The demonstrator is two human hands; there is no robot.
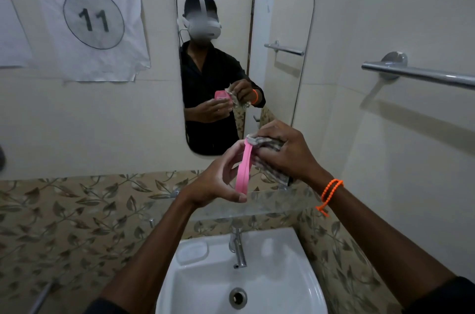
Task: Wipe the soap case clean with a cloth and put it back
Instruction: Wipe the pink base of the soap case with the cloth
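My left hand (218,180) grips a pink soap case (243,168) edge-on, thumb under its lower end, fingers curled behind it. Held in front of the mirror and above the glass shelf, the case shows only its thin rim. My right hand (288,151) holds a checked grey cloth (267,157) bunched against the case's right face. Part of the cloth hangs down below the hand. An orange bead bracelet circles my right wrist.
A glass shelf (270,204) runs along the wall under my hands. Below it sits a white sink (295,262) with a chrome tap (239,249). The mirror (282,18) hangs ahead, and a chrome towel rail (421,74) juts from the right wall.
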